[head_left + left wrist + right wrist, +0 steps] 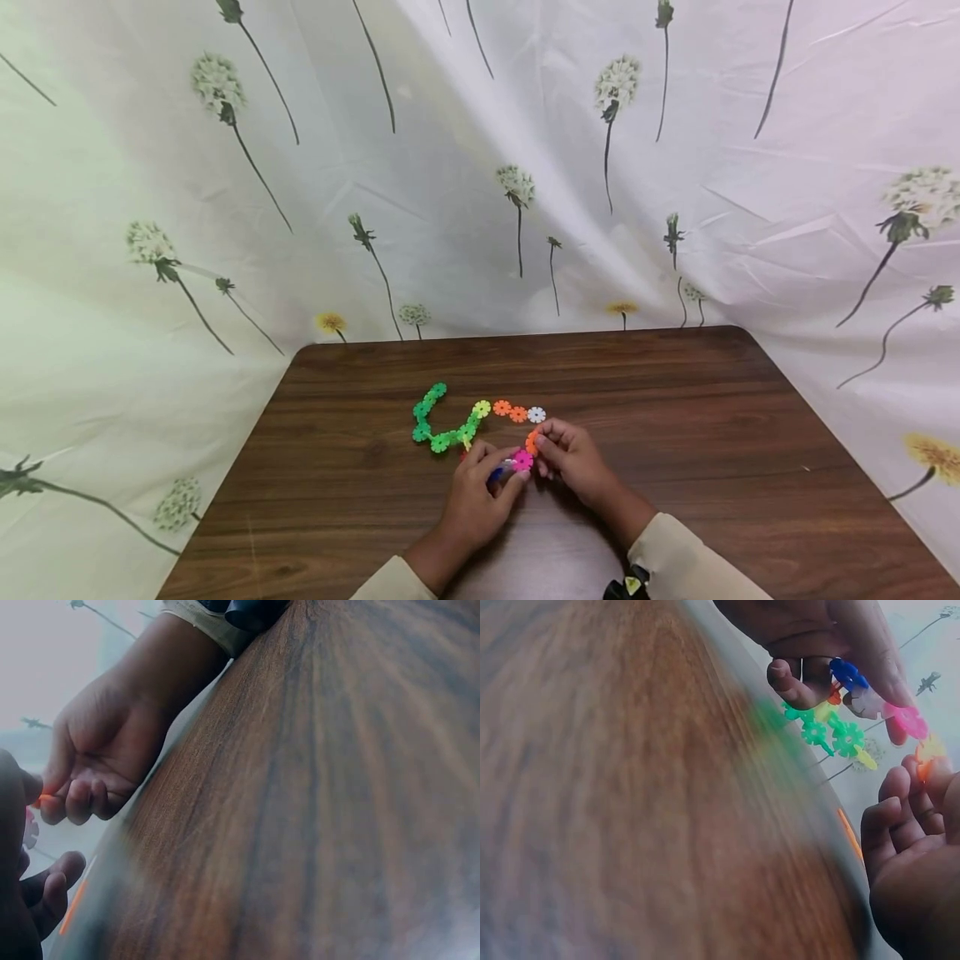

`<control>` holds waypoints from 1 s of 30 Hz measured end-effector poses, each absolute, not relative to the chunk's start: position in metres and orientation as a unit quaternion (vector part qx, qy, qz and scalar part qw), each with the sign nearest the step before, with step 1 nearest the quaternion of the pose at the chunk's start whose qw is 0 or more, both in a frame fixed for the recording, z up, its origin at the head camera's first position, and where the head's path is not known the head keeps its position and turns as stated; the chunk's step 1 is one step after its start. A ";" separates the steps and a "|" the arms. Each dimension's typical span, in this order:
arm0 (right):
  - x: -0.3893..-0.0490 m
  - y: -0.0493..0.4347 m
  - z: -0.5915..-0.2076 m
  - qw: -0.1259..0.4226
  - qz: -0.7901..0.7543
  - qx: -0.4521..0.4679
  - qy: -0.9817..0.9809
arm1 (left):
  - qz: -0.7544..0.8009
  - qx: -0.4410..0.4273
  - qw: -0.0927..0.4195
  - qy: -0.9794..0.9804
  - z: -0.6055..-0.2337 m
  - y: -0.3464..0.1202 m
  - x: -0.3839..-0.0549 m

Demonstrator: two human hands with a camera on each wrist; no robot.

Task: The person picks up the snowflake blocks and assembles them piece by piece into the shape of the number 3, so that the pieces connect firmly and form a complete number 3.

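Observation:
In the head view my left hand [474,497] pinches a pink flower-shaped linking disc [522,461] between thumb and finger. My right hand [581,467] holds an orange flower disc [532,442] by thumb and fingertips, close beside the pink one. Whether their slots are joined I cannot tell. In the right wrist view a whitish disc [866,703] and a blue disc [847,674] run on from the pink one under the left hand. A curved chain of green discs [440,443], with a yellow disc [482,408] at one end, lies beyond that hand, which partly hides what lies between.
Two orange discs [502,407] and a white disc [536,414] lie in a row on the brown wooden table [337,500], beyond the hands. A pale dandelion-print cloth [450,208] hangs behind the table and at its sides.

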State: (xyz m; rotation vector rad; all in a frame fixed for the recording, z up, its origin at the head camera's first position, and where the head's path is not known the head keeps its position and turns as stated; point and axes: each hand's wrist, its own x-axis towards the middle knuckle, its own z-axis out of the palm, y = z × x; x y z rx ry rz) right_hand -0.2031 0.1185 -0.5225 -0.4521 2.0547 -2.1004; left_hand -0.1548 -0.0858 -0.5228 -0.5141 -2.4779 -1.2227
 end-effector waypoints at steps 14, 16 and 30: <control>-0.200 0.115 -0.522 0.109 -0.745 -0.182 0.632 | -0.430 -0.189 0.161 -0.868 -0.521 -0.086 -0.155; -0.200 0.114 -0.523 0.107 -0.750 -0.187 0.626 | -0.432 -0.192 0.165 -0.865 -0.521 -0.087 -0.155; -0.198 0.110 -0.521 0.075 -0.730 -0.190 0.652 | -0.431 -0.191 0.173 -0.865 -0.523 -0.087 -0.154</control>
